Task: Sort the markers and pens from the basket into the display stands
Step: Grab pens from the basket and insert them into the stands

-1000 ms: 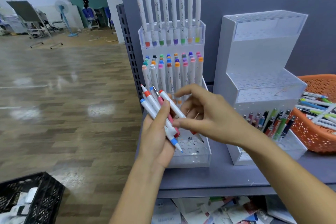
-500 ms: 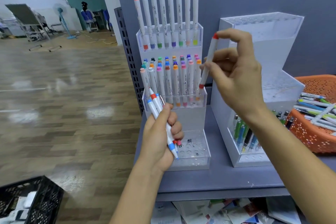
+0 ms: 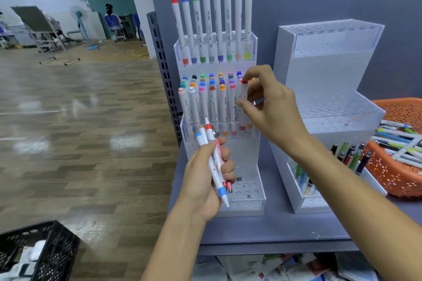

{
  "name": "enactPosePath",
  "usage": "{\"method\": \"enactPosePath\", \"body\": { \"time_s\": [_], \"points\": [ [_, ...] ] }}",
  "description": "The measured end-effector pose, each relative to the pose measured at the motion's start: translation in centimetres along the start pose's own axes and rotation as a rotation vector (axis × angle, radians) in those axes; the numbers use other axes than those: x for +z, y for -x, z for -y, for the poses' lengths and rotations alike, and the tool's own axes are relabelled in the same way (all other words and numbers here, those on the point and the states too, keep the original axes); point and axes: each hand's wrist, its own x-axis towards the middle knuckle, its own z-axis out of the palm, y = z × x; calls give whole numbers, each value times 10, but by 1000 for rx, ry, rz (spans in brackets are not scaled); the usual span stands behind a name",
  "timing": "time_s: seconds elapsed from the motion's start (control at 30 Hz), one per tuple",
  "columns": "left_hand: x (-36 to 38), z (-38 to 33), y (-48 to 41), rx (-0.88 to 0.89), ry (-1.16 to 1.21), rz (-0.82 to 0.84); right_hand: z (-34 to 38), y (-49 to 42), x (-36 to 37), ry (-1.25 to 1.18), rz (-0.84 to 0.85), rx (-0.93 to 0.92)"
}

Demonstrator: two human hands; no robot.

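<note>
The right hand (image 3: 271, 107) pinches the red-capped marker (image 3: 243, 98) upright, its lower end in the middle tier of the left display stand (image 3: 247, 209), at the row's right end; seating it likely needs a straight downward push. The left hand (image 3: 203, 187) grips spare markers (image 3: 215, 166) just below

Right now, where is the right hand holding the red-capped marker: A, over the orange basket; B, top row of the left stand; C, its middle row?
C: the right hand pinches the red-capped marker upright at the right end of the middle row of the left stand.
</note>
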Motion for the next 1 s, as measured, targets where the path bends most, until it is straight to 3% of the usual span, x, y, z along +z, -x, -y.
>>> {"method": "enactPosePath", "body": {
  "time_s": [0.3,0.67,0.8,1.0],
  "points": [
    [1,2,6,55,-125,31,0,2,-3,39,-97,23],
    [4,-2,6,-55,32,51,5,-8,-15,36,-36,70],
    [4,-1,6,-27,-1,61,3,4,-8,100,119,83],
    [3,-1,6,61,-40,64,9,22,-4,32,-39,98]
  ]
}}
